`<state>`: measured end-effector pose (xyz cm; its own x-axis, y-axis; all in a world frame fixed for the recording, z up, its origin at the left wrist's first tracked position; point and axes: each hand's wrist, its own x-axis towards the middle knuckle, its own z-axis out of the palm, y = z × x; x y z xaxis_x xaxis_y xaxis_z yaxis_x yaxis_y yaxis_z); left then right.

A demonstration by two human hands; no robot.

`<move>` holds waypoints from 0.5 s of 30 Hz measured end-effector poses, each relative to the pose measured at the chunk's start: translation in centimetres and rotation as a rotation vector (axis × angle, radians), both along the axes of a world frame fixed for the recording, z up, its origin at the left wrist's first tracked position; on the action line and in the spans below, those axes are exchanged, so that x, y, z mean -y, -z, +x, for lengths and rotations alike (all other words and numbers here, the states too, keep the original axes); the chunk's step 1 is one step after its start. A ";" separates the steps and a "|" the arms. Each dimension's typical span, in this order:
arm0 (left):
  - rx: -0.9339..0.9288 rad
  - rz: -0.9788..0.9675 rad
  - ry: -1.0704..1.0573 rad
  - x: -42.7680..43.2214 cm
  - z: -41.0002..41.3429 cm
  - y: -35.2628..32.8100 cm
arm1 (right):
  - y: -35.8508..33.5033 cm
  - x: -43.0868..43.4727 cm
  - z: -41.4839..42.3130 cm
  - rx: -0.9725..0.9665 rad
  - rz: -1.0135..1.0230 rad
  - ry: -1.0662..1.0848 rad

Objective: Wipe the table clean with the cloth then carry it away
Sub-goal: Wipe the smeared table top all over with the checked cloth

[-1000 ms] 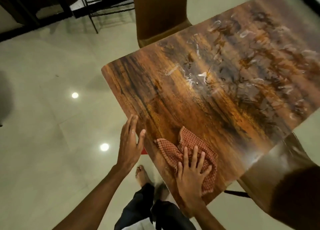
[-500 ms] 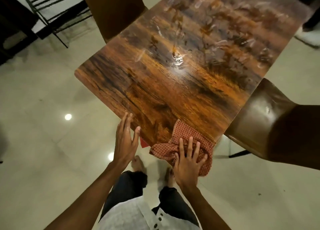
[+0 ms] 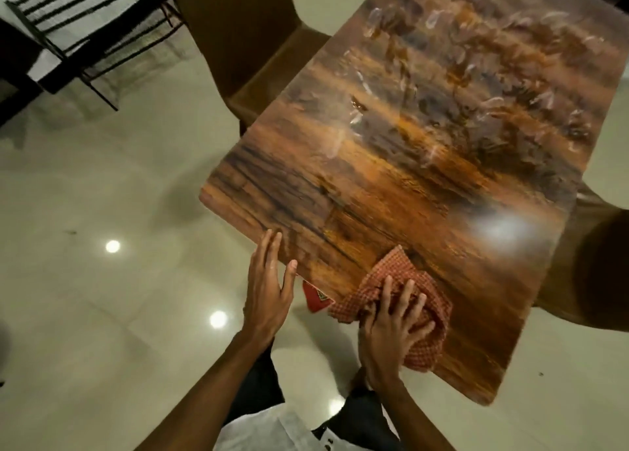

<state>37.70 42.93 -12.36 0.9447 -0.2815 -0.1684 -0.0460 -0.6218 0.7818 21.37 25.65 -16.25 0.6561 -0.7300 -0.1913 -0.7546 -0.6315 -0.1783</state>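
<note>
Bare forearms, white buttoned shirt, dark trousers

The right hand is covering the middle of the crumpled red-and-white checked cloth, hiding the table beneath. The glossy wood-grain table is running off the top edge, its far end unseen. The brown padded chair is being cut by the right edge. A small red object is peeking from under the table's near edge, too hidden to identify.

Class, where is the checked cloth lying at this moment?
In the head view the checked cloth lies on the table at its near edge, under the right hand, right of the left hand.
</note>
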 end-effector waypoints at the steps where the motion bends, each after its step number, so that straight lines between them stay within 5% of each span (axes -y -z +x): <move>1: -0.018 -0.013 -0.016 -1.0 1.1 -0.5 | 0.0 -2.0 3.5 0.013 -0.007 -0.052; 7: -0.028 0.009 -0.035 -6.2 9.5 -1.8 | 0.4 -8.4 18.0 -0.029 0.001 -0.371; 11: -0.026 -0.007 -0.020 -7.8 14.1 -1.8 | -0.3 -6.9 15.1 -0.013 0.017 -0.302; 15: -0.026 -0.019 0.021 -8.4 16.2 -1.5 | -0.5 -11.2 21.6 0.001 0.028 -0.321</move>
